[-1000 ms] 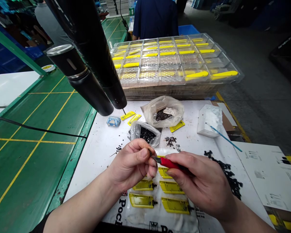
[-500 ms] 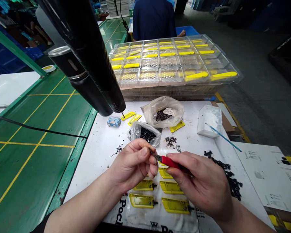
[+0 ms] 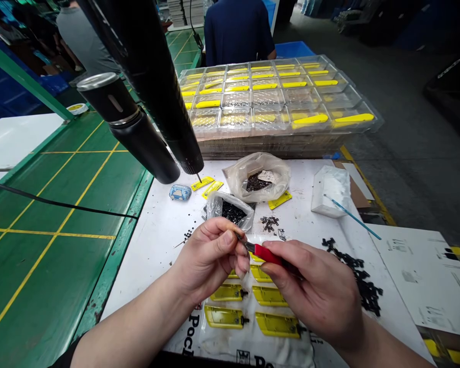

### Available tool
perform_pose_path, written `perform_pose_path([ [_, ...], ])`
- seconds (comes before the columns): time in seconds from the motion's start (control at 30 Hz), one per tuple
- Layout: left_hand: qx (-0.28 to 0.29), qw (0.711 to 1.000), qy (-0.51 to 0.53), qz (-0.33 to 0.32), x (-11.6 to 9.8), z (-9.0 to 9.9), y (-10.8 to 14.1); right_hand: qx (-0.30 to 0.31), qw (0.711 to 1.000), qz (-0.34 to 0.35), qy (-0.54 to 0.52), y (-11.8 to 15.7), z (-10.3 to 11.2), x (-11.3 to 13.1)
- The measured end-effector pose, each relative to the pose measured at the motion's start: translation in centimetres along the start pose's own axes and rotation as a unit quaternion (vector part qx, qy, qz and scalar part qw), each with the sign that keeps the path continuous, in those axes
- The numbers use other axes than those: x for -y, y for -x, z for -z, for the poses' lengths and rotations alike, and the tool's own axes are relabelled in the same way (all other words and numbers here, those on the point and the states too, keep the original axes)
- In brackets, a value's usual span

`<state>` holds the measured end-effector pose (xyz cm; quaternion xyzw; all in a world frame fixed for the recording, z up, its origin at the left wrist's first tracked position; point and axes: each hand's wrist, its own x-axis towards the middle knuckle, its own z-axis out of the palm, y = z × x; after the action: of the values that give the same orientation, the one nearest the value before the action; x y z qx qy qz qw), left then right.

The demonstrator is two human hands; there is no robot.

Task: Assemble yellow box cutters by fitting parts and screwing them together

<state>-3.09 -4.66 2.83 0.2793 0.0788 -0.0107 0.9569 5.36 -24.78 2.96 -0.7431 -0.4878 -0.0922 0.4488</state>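
Note:
My right hand (image 3: pixel 318 286) is wrapped round red-handled pliers (image 3: pixel 267 254), their dark metal tip pointing left. At that tip, the thumb and forefinger of my left hand (image 3: pixel 214 253) pinch a small dark piece, too small and covered to name. Below both hands, yellow plastic shells (image 3: pixel 225 317) lie in rows on a white cloth, several with a black fitting at one end. Just beyond my left hand sits a clear bag of small black parts (image 3: pixel 232 210). A short pile of dark metal pieces (image 3: pixel 269 223) lies near the pliers.
A black electric screwdriver (image 3: pixel 176 128) hangs at upper left, before a black bottle (image 3: pixel 141 148). Behind stands a clear compartment tray (image 3: pixel 249 122) of yellow pieces. An open bag (image 3: pixel 233 171), black clips (image 3: pixel 362 281) and a white block (image 3: pixel 329 191) share the table. A person (image 3: pixel 237 33) sits beyond.
The hanging screwdriver has swung slightly to the right. The seated person has shifted a little left. Both my hands keep nearly the same pose, the pliers still at the pinched piece.

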Motion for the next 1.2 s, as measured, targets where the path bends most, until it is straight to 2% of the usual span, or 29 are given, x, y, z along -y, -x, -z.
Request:
perform_pose_path([
  [0.4,-0.026,0.999,-0.023,-0.019,0.1,0.1,0.2,-0.005,1.0,-0.002,-0.008,0.0,-0.3,0.4],
  [0.63,-0.032,0.999,-0.026,-0.026,0.7,-0.3,0.2,-0.037,0.999,-0.015,0.01,-0.1,-0.6,0.5],
  [0.77,-0.061,0.997,-0.037,-0.035,0.7,-0.4,0.0,-0.04,0.999,-0.003,0.004,0.0,-0.3,0.5],
  [0.87,-0.061,0.996,-0.044,-0.041,0.5,-0.3,-0.1,-0.038,0.999,-0.003,-0.004,-0.1,0.1,0.6],
  [1.07,-0.033,0.994,-0.076,-0.074,0.3,-0.5,0.0,0.034,0.988,-0.082,-0.129,-0.6,0.6,0.8],
  [1.2,-0.041,0.991,-0.084,-0.091,0.3,-0.8,0.0,0.058,0.976,-0.137,-0.159,-0.3,0.4,0.9],
])
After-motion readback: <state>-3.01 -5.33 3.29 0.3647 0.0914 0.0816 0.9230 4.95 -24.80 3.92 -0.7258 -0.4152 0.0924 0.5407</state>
